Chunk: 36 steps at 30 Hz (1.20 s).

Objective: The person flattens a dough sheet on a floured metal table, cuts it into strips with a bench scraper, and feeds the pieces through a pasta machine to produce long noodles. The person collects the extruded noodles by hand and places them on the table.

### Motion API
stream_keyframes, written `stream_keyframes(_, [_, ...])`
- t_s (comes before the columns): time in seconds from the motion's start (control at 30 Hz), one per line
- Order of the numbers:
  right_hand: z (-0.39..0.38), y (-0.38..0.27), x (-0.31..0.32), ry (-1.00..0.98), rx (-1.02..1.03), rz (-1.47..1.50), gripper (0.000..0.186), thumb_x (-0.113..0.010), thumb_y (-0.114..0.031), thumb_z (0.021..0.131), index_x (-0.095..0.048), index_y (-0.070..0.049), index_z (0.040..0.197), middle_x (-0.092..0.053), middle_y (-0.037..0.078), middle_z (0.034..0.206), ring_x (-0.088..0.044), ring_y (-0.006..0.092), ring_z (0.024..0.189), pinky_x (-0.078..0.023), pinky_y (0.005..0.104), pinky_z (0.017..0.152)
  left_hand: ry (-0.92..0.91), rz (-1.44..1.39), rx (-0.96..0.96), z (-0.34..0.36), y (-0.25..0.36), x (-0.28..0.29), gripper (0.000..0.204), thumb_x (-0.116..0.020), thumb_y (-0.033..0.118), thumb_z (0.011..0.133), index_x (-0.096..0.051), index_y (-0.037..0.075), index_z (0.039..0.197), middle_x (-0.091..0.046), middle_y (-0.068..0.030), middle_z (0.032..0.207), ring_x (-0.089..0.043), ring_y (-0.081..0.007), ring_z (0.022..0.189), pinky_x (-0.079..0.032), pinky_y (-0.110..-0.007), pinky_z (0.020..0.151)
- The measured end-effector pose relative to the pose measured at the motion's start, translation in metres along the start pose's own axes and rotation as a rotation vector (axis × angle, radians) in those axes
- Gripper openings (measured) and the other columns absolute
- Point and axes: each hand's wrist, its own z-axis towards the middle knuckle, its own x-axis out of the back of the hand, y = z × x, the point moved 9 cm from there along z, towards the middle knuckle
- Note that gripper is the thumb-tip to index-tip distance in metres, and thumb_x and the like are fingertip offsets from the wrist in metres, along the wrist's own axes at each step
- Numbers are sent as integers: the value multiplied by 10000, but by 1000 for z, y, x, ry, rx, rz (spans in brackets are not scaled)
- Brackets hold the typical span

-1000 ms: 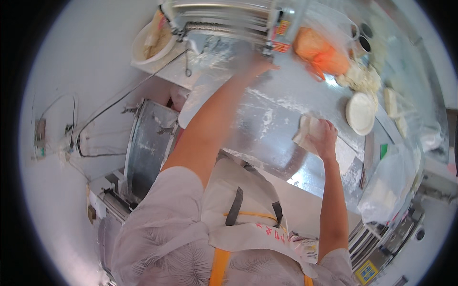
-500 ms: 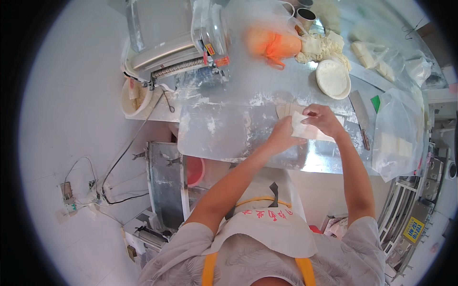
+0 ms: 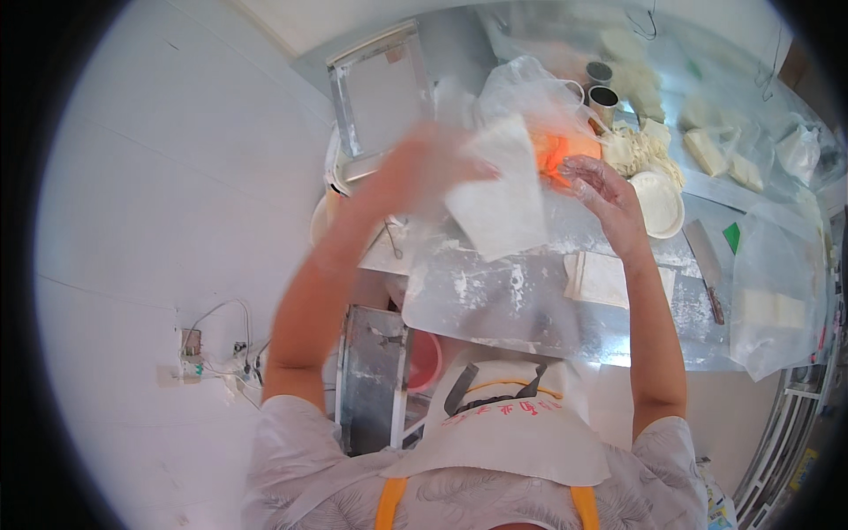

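Observation:
A pale flat sheet of dough (image 3: 500,199) hangs raised over the metal table, its long end toward me. My left hand (image 3: 433,168), blurred by motion, grips its upper left side, with fingertips lying over the sheet. To the right of the sheet, my right hand (image 3: 608,201) is raised with nothing in it. Its fingers are curved and the thumb stands apart. Below and between my hands, a small stack of dough sheets (image 3: 605,279) lies on the floury tabletop, partly behind my right forearm.
A white bowl of flour (image 3: 658,205), an orange bag (image 3: 565,150) and a noodle pile (image 3: 638,152) stand behind my right hand. A knife (image 3: 707,265) and a clear plastic bag (image 3: 768,300) lie at right. A dough machine (image 3: 380,97) stands far left.
Both hands were together at the dough stack; now they are raised and apart. My left hand has lifted a sheet up and leftward, and my right hand has let go. The view has shifted.

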Motion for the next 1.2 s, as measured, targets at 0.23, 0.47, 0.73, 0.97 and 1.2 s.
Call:
stream_keyframes(0.23, [33,112,-5,168,-167,-33,356,-620,-263,1046,-665,9,1271,-732,76,1133,-681,172,1047,-514,301,946,53,3,22,25,-52,190,276,-775,238,907,-772,27,1085,-766,-23,949,-683,-117,875,-536,-305,824])
stream_keyframes(0.47, [125,296,-38,230,-306,116,419,-538,-299,1073,-607,-5,1364,-695,95,1277,-664,185,1099,-518,347,969,-50,-38,78,98,-198,209,358,-802,324,894,-768,29,1093,-753,-30,997,-662,-126,922,-511,-310,858])
stream_keyframes(0.73, [183,365,-81,203,-453,348,541,-438,-458,1105,-582,-36,1412,-660,109,1293,-630,199,1157,-516,381,995,-136,106,110,196,-294,184,400,-791,310,903,-734,18,1171,-744,-31,1030,-657,-125,908,-518,-315,840])
stream_keyframes(0.97, [173,325,-102,153,-491,44,559,-403,-491,1110,-593,-44,1387,-679,98,1204,-657,191,1059,-558,381,920,42,216,128,192,-319,164,501,-787,430,861,-729,27,1153,-756,-114,1067,-689,-257,997,-509,-391,894])
stream_keyframes(1.2, [180,375,-81,104,-455,130,659,-350,-540,1107,-522,-27,1485,-609,136,1393,-577,242,1267,-439,387,1093,876,665,86,142,-292,118,714,-770,552,836,-642,-16,1250,-705,-208,1174,-645,-378,1164,-478,-466,1016])
